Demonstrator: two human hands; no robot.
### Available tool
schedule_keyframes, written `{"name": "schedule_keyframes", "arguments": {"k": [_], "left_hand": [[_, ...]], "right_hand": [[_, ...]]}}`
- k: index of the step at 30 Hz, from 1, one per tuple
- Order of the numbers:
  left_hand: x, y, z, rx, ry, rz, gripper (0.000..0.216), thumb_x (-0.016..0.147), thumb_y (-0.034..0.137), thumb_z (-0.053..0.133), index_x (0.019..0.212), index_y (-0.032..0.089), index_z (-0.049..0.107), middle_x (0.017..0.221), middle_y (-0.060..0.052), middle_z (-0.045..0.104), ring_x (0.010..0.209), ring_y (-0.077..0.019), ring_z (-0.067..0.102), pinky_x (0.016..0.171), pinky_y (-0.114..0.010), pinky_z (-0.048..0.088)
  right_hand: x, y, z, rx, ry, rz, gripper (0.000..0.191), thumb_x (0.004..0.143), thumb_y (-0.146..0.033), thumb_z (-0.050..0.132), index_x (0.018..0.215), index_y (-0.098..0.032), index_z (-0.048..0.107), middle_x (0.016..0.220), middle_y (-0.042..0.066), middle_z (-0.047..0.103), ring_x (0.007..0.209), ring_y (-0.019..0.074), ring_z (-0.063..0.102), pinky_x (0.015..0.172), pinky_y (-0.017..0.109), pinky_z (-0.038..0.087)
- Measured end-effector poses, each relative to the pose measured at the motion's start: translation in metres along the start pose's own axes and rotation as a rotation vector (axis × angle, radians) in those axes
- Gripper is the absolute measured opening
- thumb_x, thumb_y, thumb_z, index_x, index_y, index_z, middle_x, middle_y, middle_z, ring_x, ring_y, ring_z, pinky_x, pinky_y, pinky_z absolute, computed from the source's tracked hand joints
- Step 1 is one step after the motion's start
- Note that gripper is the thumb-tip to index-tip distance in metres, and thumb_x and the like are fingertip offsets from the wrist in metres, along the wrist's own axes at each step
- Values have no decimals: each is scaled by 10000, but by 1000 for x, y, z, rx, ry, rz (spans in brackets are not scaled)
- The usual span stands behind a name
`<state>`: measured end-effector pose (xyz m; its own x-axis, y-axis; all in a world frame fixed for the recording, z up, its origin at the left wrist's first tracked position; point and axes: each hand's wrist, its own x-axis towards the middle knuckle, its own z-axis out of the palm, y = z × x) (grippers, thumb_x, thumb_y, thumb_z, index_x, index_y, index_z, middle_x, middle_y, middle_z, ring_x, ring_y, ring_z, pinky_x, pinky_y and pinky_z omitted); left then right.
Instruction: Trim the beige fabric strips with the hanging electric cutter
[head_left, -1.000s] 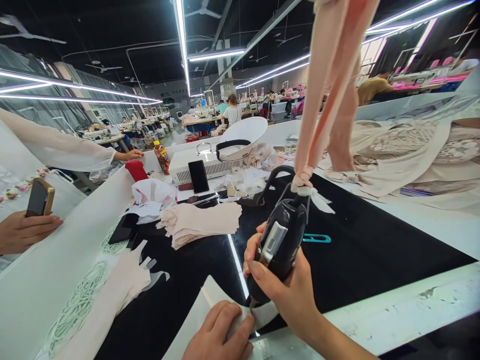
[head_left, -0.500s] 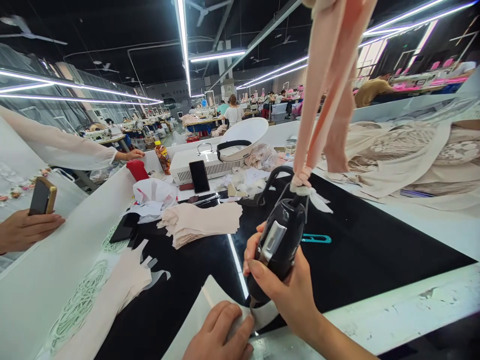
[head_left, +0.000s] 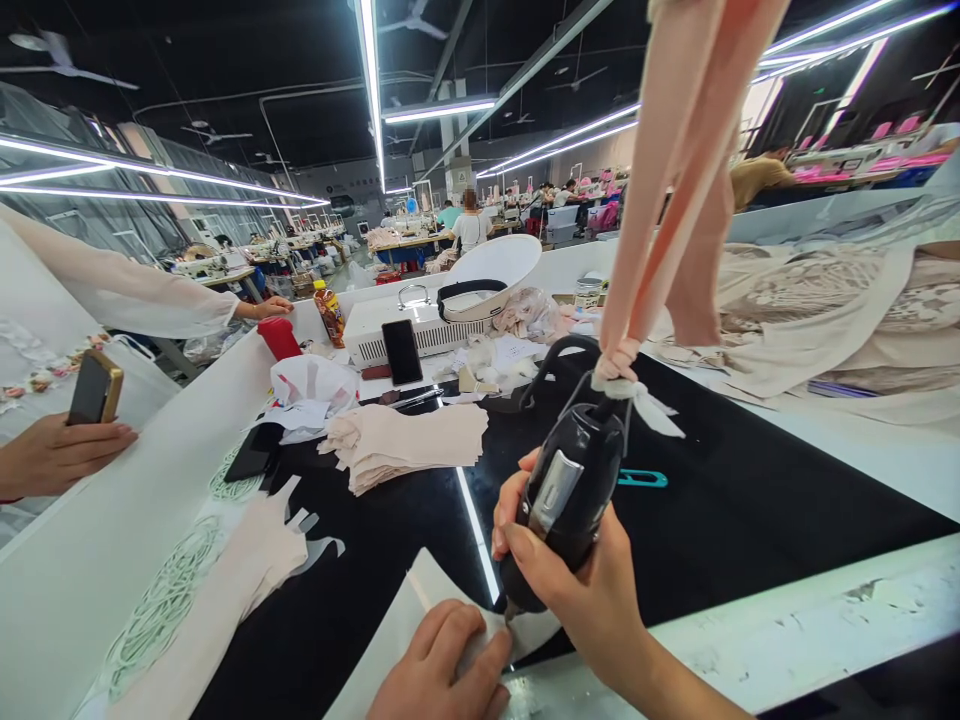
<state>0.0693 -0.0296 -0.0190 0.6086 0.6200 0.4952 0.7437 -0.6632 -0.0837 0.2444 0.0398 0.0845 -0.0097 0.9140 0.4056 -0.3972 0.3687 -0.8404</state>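
Observation:
My right hand (head_left: 592, 585) is wrapped round a black corded power tool (head_left: 577, 470) with a silver switch plate, held tilted. Its narrow lower tip meets the edge of a pale, sheet-like piece (head_left: 412, 610), fabric or paper. My left hand (head_left: 442, 665) lies on that piece close to the tip, fingers bent and slightly apart, pressing down. The contact point is partly covered by my fingers. Peach fabric strips (head_left: 667, 200), knotted at the tool's top, run upward out of view. Beneath lies a glossy black work surface (head_left: 735, 530).
A stack of pale fabric pieces (head_left: 412, 435) lies ahead, with a teal tool (head_left: 643, 479) at the right. Left are cut fabric (head_left: 247, 570) and green cord (head_left: 161, 600). Behind stands a white machine (head_left: 367, 335). Another person's hand (head_left: 67, 450) holds a phone at the left.
My right hand and the tool sit slightly farther right in view, and the hanging strips have shifted right too. My left hand stays nearly where it was on the pale piece.

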Motion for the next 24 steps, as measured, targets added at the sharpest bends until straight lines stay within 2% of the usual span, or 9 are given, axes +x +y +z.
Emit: {"name": "schedule_keyframes", "arguments": {"k": [8,18,24], "left_hand": [[0,0,1,-9,12,2,302,1055,152,450,1277,165,656,1036,-96,668,959,-227,747,855,-305,668],[-5,-4,4,-10,10,19,337,1038,107,459,1288,170,675,1036,-84,674,982,-200,751,914,-264,642],[-12,-15,11,71,68,100,322,1044,120,468,1255,163,707,1037,-93,699,972,-215,765,899,-279,656]], "right_hand": [[5,-2,5,-1,33,16,314,806,-228,796,1026,-257,573,729,-37,661,551,131,618,536,242,562],[4,0,13,-66,19,101,281,775,-280,742,938,-251,515,711,-42,602,532,127,568,508,248,494],[7,-4,19,76,-16,158,330,759,-259,752,979,-252,506,686,-80,536,538,105,508,500,226,455]]}}
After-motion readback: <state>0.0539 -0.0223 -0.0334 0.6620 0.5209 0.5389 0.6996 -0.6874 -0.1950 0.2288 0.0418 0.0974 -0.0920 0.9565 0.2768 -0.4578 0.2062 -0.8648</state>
